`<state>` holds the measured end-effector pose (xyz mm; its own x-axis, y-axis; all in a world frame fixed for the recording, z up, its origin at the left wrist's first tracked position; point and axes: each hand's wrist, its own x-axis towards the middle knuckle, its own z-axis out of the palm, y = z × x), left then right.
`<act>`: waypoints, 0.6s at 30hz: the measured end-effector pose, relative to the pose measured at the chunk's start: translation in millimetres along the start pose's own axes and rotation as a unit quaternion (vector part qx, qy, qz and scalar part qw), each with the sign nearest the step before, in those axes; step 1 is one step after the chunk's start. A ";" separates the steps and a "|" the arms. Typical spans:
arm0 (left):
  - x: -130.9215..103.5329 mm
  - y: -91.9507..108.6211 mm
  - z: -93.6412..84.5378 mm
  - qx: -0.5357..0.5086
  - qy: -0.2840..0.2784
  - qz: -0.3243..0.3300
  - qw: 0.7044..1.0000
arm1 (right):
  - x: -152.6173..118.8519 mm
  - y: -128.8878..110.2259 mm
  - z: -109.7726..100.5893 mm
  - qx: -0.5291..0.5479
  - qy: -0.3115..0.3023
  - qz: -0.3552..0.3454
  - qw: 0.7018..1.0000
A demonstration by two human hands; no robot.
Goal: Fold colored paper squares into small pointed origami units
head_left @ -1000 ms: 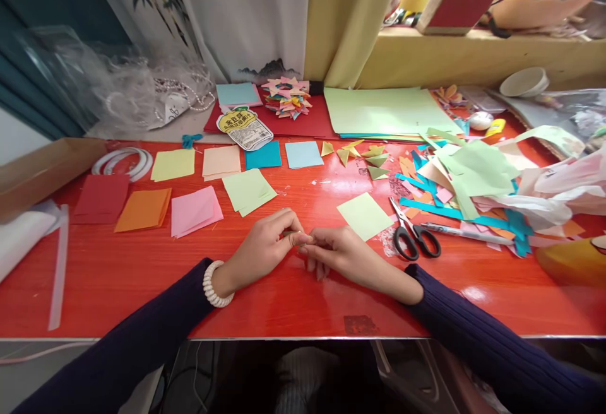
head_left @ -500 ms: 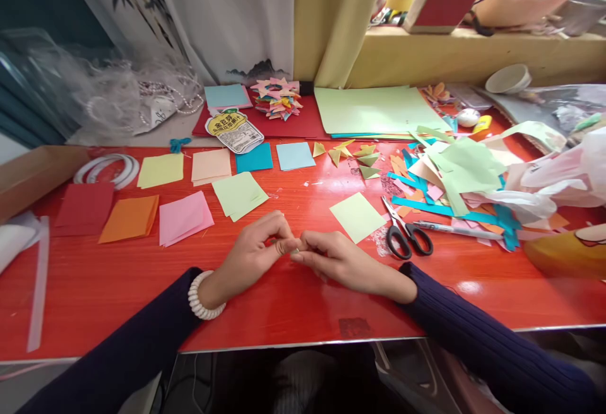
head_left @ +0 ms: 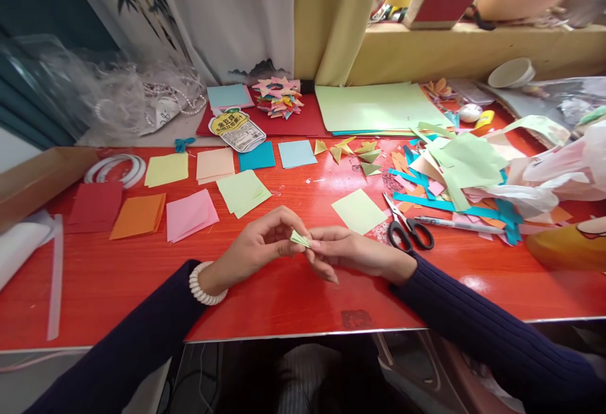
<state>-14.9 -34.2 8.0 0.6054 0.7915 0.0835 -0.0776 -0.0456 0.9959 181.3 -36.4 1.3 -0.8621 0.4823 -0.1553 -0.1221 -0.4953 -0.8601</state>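
Note:
Between my two hands is a small folded piece of light green paper (head_left: pixel 300 239), held above the red table (head_left: pixel 265 307). My left hand (head_left: pixel 265 240), with a white coiled band at the wrist, pinches its left side between thumb and fingers. From the right, my right hand (head_left: pixel 350 250) grips the other end with thumb and forefinger, its lower fingers curled beneath. A light green paper square (head_left: pixel 358 211) lies just beyond my right hand. Black-handled scissors (head_left: pixel 408 228) rest beside that square, blades pointing away. The folded paper's far side is hidden by my fingers.
Stacks of coloured squares lie to the left, among them pink (head_left: pixel 192 215), orange (head_left: pixel 137 215) and red (head_left: pixel 95 206). Small folded green pieces (head_left: pixel 369 166) sit farther back, near a pointed paper ring (head_left: pixel 278 97). Paper scraps (head_left: pixel 466 161) and a pen (head_left: pixel 454 224) are at right.
My right hand has turned and its lower fingers have dropped. The folded green paper, mostly hidden before, now shows between my fingertips. The view has shifted slightly.

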 end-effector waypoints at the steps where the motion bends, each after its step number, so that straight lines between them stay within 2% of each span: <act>1: 0.4 0.7 1.4 0.008 0.027 -0.010 1.000 | 1.0 -0.6 3.0 -0.033 0.015 0.008 0.999; 4: 1.7 2.3 3.1 0.044 0.111 -0.047 0.992 | 5.1 -1.5 10.4 -0.113 0.108 -0.002 0.988; 7: 2.6 1.2 1.4 0.081 0.160 -0.075 0.981 | 7.9 -0.2 10.7 -0.156 0.176 -0.036 0.971; 9: 2.6 -0.9 0.0 0.089 0.164 -0.087 0.978 | 8.3 1.6 8.6 -0.185 0.192 -0.039 0.963; 13: 2.5 -5.5 -0.2 0.106 0.136 -0.101 0.980 | 7.1 5.3 6.7 -0.242 0.206 -0.048 0.947; 16: 4.1 -6.7 3.4 0.166 0.116 -0.108 0.973 | 6.1 6.6 7.7 -0.259 0.212 -0.055 0.941; 18: 6.0 -6.3 8.0 0.208 0.126 -0.100 0.965 | 5.5 6.8 8.3 -0.261 0.218 -0.054 0.939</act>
<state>-4.4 -34.0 2.5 0.3585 0.9308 -0.0712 0.3769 -0.0745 0.9233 171.6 -43.1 -1.4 -0.5612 0.8159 -0.1392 0.1585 -0.0591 -0.9856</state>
